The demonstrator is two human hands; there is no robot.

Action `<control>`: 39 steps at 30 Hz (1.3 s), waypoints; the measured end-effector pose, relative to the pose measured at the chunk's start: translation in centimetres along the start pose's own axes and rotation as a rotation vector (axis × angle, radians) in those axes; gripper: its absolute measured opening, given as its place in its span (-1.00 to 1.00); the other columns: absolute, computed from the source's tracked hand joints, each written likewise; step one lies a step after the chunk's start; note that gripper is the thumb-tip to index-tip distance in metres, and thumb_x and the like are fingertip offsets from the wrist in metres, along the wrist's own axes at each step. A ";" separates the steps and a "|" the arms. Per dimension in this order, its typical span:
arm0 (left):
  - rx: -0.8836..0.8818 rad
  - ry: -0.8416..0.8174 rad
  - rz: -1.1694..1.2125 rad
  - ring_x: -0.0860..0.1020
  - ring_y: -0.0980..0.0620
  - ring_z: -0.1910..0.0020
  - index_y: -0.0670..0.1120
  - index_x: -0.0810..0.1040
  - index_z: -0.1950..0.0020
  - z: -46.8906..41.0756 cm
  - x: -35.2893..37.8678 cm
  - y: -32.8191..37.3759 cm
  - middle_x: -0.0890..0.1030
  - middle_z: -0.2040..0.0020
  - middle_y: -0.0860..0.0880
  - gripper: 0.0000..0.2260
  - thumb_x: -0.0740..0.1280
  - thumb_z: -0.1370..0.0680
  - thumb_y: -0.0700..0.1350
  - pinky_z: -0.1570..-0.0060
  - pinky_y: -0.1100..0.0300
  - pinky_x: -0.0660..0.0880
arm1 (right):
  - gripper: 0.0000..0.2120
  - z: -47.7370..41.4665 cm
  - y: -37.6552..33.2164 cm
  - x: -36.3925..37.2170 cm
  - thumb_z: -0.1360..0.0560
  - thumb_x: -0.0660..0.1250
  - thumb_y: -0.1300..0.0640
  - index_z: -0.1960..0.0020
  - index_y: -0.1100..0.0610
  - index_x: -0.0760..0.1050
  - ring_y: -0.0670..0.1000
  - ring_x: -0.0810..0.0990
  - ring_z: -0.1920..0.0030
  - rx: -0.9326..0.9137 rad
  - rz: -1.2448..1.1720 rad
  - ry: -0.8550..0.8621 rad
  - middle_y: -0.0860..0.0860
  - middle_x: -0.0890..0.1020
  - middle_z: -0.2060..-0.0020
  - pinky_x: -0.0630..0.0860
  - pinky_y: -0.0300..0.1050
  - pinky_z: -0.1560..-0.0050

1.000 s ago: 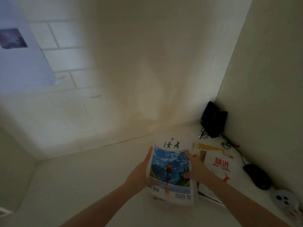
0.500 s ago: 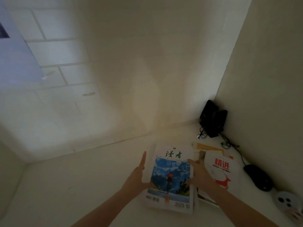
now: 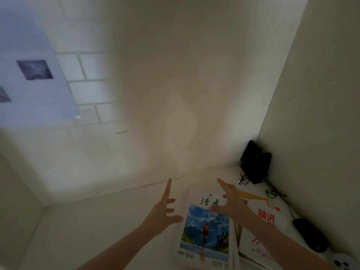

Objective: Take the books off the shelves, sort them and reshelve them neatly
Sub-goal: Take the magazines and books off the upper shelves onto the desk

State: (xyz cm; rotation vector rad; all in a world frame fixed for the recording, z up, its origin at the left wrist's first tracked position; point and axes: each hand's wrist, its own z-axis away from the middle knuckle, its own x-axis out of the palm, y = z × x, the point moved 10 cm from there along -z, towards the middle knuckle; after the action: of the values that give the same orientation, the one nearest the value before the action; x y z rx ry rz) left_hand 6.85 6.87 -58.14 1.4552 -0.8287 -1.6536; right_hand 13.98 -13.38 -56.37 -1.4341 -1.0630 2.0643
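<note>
A magazine (image 3: 206, 236) with a blue mountain picture and green title lies flat on the white surface, on top of a small stack. Right of it lies a white book (image 3: 266, 219) with red characters and, behind that, a yellow-edged book (image 3: 253, 196). My left hand (image 3: 164, 208) hovers just left of the magazine, fingers spread and straight, holding nothing. Over the magazine's top right corner floats my right hand (image 3: 230, 201), also spread, fingers pointing toward the wall. Neither hand grips the magazine.
A black speaker (image 3: 255, 162) with cables stands in the far right corner. A black mouse (image 3: 309, 234) and a white round device (image 3: 342, 263) lie along the right wall. A pale sheet with dark pictures (image 3: 33, 75) hangs at upper left.
Both hands let go of the magazine's sides and lifted, fingers spreading. The magazine now lies flat on the stack. The camera tilted slightly.
</note>
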 end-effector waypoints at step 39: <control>0.677 0.864 0.085 0.61 0.15 -0.07 0.27 -0.15 -0.50 28.3 -44.3 35.4 0.56 -0.22 -0.05 -0.02 0.45 -0.31 -0.03 -0.08 0.06 0.55 | -0.12 16.4 -62.6 -9.1 -0.38 0.51 0.18 -0.53 -0.08 0.10 -0.14 0.56 -0.08 -1.127 -0.432 -0.063 -0.08 0.39 -0.27 0.50 -0.45 0.13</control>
State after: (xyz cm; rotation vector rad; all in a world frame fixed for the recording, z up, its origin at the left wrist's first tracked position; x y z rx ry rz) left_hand -14.36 27.50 -2.06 2.2874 -0.9307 -0.5258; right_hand -3.08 13.63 0.61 -1.3294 -2.5097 1.1700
